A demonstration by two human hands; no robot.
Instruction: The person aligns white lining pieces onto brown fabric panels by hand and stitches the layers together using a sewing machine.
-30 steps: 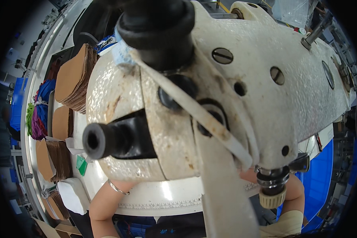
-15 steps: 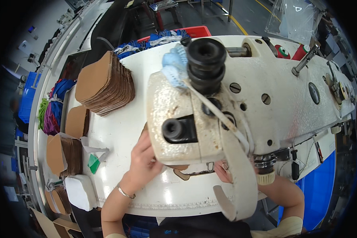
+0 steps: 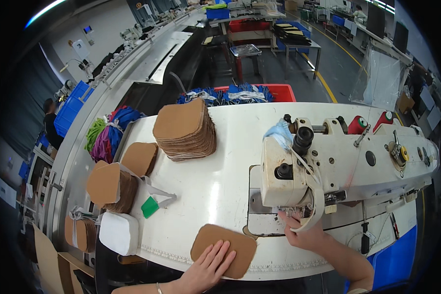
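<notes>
My left hand (image 3: 211, 263) lies flat, fingers stretched, on a single tan rounded-square fabric pad (image 3: 240, 247) near the table's front edge. To its right, my right hand (image 3: 299, 235) reaches in at the needle area of a white sewing machine (image 3: 284, 188). Its fingers are bent together beside the presser foot (image 3: 293, 211); whatever they pinch, if anything, is too small to make out. A pale curved guard on the machine covers part of that hand. The metal plate (image 3: 267, 226) under the needle shows to the left of the fingers.
Farther back stands a tall stack of tan pads (image 3: 183, 134). More stacked pads (image 3: 110, 188), a white pad pile (image 3: 118, 234) and a green scrap (image 3: 150, 207) line the left side. Red thread spools (image 3: 357, 125) sit behind the machine. A red bin (image 3: 284, 93) is beyond the table.
My view has lifted and widened. My left hand has come away from the machine head toward the front edge and now rests on the pad. The right hand has moved up to the needle.
</notes>
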